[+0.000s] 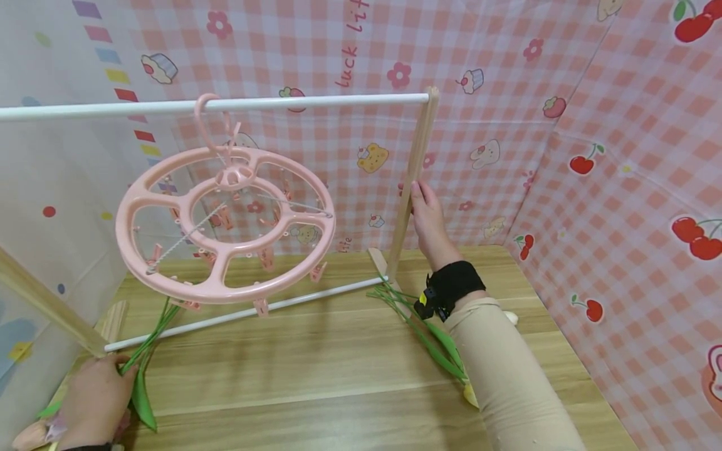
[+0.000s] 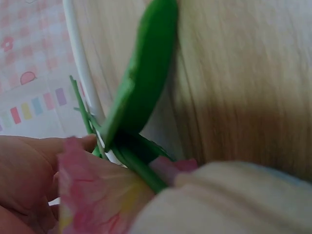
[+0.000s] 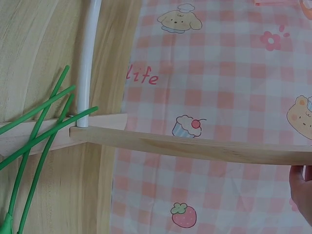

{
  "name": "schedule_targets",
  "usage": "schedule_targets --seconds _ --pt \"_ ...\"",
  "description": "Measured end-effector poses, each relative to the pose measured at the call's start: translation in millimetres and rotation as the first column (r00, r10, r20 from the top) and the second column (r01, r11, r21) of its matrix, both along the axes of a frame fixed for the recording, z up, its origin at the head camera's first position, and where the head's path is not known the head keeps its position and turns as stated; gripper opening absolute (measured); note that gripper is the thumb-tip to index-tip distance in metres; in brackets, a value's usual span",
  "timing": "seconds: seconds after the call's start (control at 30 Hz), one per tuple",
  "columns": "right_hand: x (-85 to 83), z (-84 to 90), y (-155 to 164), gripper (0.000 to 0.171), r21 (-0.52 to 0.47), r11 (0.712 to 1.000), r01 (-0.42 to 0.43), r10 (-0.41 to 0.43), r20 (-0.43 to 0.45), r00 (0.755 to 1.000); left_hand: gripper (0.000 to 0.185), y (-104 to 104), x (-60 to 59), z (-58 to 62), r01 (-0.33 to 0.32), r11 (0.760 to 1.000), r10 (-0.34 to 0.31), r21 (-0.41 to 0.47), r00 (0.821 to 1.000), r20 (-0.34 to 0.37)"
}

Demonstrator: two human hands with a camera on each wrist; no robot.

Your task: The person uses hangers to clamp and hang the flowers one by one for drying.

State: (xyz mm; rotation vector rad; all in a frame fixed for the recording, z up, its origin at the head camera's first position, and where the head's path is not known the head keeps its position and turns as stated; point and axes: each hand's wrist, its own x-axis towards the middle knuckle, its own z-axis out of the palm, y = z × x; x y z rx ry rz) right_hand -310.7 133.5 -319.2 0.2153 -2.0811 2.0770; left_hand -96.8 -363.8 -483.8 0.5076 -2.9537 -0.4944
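Observation:
A white-and-wood rack stands on the table, with a round pink clip hanger hooked over its white top bar. My right hand holds the right wooden post partway up; its fingertips also show at the post in the right wrist view. Down at the left post's foot, my left hand pinches green tulip stems between thumb and forefinger. A broad leaf and a pink blossom belong to that bunch in the left wrist view. The left palm is hidden.
More tulips lie by the right foot, their stems crossing over it; a yellow bloom is partly behind the right sleeve. A white lower bar spans the rack. Checked cloth walls enclose the wooden table.

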Motion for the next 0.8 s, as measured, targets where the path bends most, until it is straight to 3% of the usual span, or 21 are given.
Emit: schedule_targets --seconds 0.3,0.47,0.8 --pt "0.6 0.1 -1.2 0.042 0.005 1.0 0.008 -0.008 0.005 1.0 0.033 -6.4 -2.4 -2.8 0.005 1.0 -0.005 0.018 1.0 -0.004" --pt "-12.5 -12.1 2.5 0.043 -0.023 1.0 0.003 -0.003 -0.002 1.0 0.031 -7.0 -1.1 -3.8 -0.005 1.0 0.005 0.027 1.0 -0.02" --pt "-21.2 -19.7 3.5 0.044 -0.024 0.999 0.025 -0.025 -0.004 1.0 0.028 -7.0 -0.9 -0.2 -0.067 0.995 0.066 0.072 0.998 0.018"
